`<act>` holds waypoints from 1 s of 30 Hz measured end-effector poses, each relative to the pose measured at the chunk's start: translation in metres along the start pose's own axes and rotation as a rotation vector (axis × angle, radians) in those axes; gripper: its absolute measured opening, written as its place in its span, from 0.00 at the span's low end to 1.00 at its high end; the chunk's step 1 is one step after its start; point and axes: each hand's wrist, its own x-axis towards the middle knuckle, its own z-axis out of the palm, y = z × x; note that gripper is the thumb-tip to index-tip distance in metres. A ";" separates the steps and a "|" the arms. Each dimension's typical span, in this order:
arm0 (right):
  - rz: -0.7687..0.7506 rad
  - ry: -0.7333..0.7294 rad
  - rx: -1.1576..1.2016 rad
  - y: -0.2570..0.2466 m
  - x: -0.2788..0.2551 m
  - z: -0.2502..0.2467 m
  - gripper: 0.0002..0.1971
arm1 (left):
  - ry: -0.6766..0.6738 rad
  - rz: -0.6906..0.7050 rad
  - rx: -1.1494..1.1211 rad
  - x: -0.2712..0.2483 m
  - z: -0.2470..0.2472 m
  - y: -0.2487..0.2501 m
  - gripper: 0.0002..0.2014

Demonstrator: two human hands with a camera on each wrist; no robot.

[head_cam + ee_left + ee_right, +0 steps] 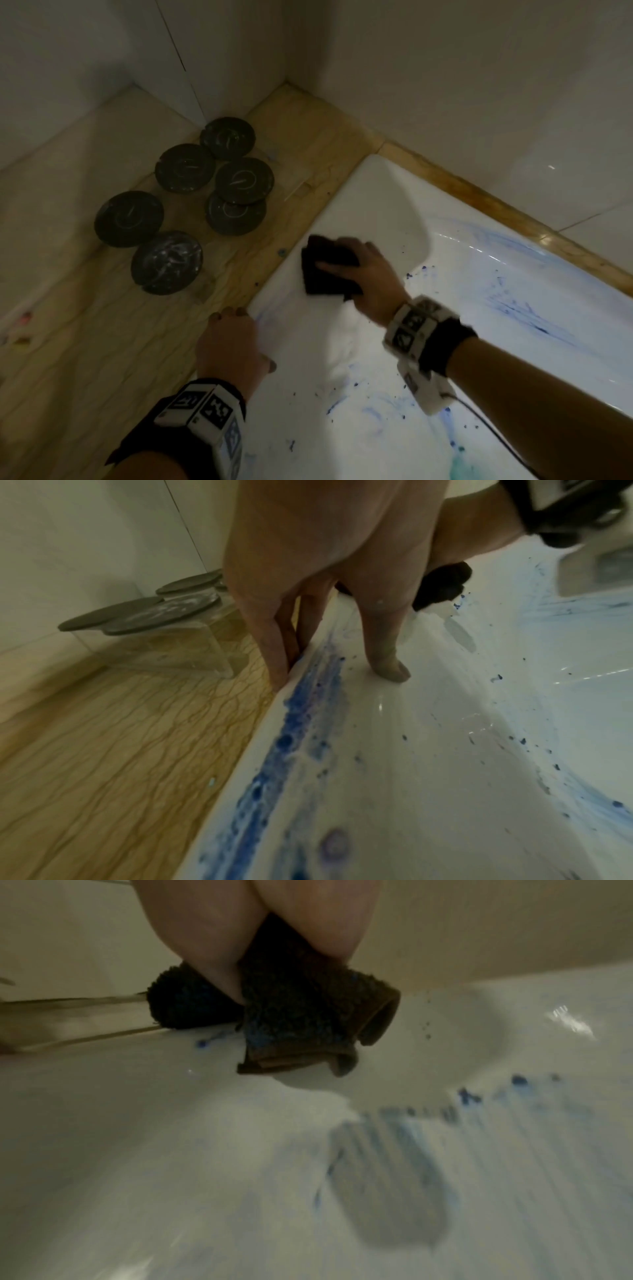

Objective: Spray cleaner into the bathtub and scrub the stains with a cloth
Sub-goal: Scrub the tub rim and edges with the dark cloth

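Blue stains [291,734] remain across bathtub [383,192] | right hand [366,274] grips cloth [325,270], scrubbing | left hand [229,339] fingers straight, bracing rim | unfinished

Both forearms are bare. Each wrist carries a blocky white camera unit [205,409] printed with square black-and-white markers, strapped over a black fabric wristband [442,346]. A thin black cable [486,431] trails from the right unit [412,325].

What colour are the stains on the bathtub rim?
Blue stains, clearest in the left wrist view.
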 end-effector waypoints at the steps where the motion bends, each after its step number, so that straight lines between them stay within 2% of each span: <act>1: -0.027 -0.005 0.024 0.001 -0.013 0.005 0.30 | 0.001 0.001 0.001 0.000 -0.001 0.000 0.33; 3: -0.044 -0.057 0.049 -0.002 -0.023 0.003 0.26 | 0.001 0.006 0.002 -0.001 -0.001 0.001 0.34; 4: -0.052 -0.039 0.080 -0.005 -0.021 -0.004 0.23 | 0.001 0.007 0.000 -0.001 -0.001 0.000 0.35; 5: -0.035 0.020 0.182 -0.005 -0.015 -0.015 0.20 | 0.005 0.006 -0.002 -0.001 -0.001 0.000 0.37; 7: 0.145 0.240 0.377 -0.003 0.004 -0.042 0.12 | 0.014 0.010 -0.007 0.000 0.001 -0.001 0.37; 8: 0.218 0.326 0.304 0.003 0.014 -0.053 0.13 | 0.016 0.010 -0.012 0.000 0.002 -0.002 0.36; 9: 0.237 0.355 0.208 0.011 0.026 -0.058 0.19 | 0.013 0.007 -0.017 0.000 0.003 -0.001 0.36; 11: 0.241 0.273 -0.096 0.022 0.049 -0.060 0.27 | 0.006 0.002 -0.020 0.001 0.003 -0.001 0.36; 13: 0.254 0.135 -0.148 0.018 0.059 -0.046 0.29 | 0.009 -0.002 -0.025 0.001 0.002 -0.001 0.37; 14: 0.228 0.118 -0.164 0.009 0.058 -0.037 0.29 | 0.008 -0.004 -0.024 0.001 0.002 -0.001 0.37; 16: 0.069 0.157 -0.203 -0.002 0.046 -0.011 0.30 | 0.008 -0.004 -0.014 0.002 0.002 -0.001 0.37; 18: -0.062 0.185 -0.120 -0.013 0.023 0.013 0.31 | 0.007 0.003 -0.001 0.000 0.002 -0.001 0.36; 20: -0.166 0.159 -0.012 -0.019 -0.003 0.034 0.28 | 0.017 0.017 0.016 0.000 0.001 0.000 0.35; 22: -0.239 0.088 0.081 -0.031 -0.025 0.034 0.16 | 0.009 0.025 0.017 -0.001 0.000 0.000 0.33; 23: -0.278 0.102 0.101 -0.032 -0.029 0.030 0.12 | 0.006 0.023 0.015 -0.001 0.000 0.000 0.34; 25: -0.299 0.192 0.132 -0.028 -0.021 0.009 0.15 | -0.010 0.017 0.011 0.000 -0.001 0.000 0.37; 26: -0.237 0.247 0.160 -0.024 -0.012 -0.004 0.14 | -0.014 0.014 0.004 0.000 -0.001 -0.001 0.38; 28: -0.005 0.371 0.134 -0.014 0.015 -0.026 0.12 | -0.015 0.005 -0.013 0.001 0.000 -0.002 0.38; 30: 0.168 0.279 -0.010 -0.002 0.038 -0.033 0.16 | -0.015 -0.003 -0.029 0.000 0.002 -0.001 0.38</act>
